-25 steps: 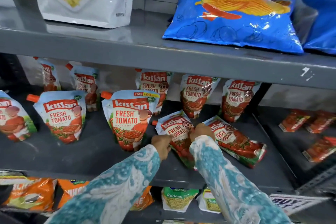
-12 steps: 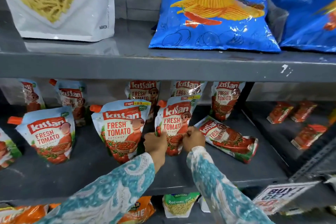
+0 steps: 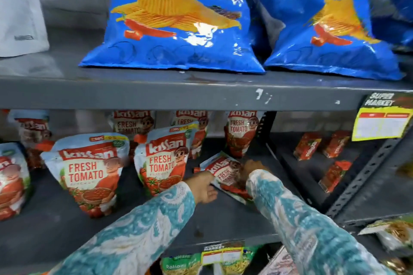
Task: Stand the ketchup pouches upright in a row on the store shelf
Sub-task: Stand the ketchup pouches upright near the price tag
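Ketchup pouches labelled "Fresh Tomato" stand on the grey lower shelf [image 3: 223, 219]. In the front row are a standing pouch [image 3: 87, 174] and another standing pouch [image 3: 163, 158] to its right, with several more upright behind them. One lying pouch [image 3: 224, 174] is flat on the shelf at the right end. My left hand [image 3: 204, 187] is open, its fingers at the lying pouch's left edge. My right hand [image 3: 252, 168] has its fingers curled over that pouch's upper right part and hides it. Both sleeves are teal and patterned.
Big blue chip bags [image 3: 176, 22] sit on the upper shelf [image 3: 156, 94], which overhangs the back row. A perforated upright post [image 3: 366, 172] bounds the bay on the right. Small red packs [image 3: 307, 146] lie beyond it. A yellow price tag [image 3: 382, 125] hangs there.
The pouch I held upright half a second ago now stands alone in the front row. Both hands have let go of it and moved right to the lying pouch.
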A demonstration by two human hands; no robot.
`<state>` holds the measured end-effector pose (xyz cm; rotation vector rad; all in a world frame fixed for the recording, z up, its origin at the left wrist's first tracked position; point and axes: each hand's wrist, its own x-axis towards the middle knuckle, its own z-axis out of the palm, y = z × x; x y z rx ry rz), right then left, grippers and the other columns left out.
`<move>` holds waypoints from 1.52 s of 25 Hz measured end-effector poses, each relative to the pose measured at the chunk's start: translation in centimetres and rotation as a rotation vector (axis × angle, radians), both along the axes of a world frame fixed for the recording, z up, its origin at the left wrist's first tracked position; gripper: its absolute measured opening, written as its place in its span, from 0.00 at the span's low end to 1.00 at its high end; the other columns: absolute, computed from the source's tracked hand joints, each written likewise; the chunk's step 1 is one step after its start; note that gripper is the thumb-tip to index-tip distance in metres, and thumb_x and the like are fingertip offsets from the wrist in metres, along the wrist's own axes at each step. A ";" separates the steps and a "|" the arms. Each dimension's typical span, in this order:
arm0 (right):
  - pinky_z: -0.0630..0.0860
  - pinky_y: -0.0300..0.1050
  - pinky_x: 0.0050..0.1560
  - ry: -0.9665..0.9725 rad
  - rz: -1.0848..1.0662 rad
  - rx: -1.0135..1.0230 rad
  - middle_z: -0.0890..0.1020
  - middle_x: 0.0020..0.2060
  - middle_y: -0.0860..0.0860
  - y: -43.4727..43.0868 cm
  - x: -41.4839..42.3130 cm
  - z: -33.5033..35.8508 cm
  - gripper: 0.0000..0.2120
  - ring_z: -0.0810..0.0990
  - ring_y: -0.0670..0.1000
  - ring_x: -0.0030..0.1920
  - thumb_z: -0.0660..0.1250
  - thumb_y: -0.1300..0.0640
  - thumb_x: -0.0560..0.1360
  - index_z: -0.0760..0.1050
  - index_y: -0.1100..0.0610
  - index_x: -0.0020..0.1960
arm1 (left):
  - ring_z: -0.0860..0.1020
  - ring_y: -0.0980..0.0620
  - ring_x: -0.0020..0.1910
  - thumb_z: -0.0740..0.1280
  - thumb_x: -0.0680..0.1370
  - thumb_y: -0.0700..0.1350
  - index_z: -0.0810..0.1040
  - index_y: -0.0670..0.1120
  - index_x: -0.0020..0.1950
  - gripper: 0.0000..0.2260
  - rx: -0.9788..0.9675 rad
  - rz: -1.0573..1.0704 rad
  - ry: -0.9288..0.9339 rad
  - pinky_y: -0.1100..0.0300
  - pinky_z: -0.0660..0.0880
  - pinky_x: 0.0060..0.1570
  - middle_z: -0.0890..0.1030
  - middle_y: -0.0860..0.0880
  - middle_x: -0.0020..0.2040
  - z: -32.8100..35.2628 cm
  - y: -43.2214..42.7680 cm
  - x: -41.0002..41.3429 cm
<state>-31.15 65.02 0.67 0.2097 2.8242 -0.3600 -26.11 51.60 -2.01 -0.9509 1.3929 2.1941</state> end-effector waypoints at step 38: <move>0.70 0.24 0.19 0.309 -0.392 -1.665 0.69 0.68 0.68 7.4 0.3 7.8 0.18 0.73 0.33 0.17 0.51 0.65 0.81 0.63 0.70 0.68 | 0.83 0.39 0.50 0.70 0.75 0.40 0.82 0.37 0.52 0.09 -0.433 0.301 0.693 0.44 0.79 0.55 0.84 0.36 0.53 7.6 8.1 -0.9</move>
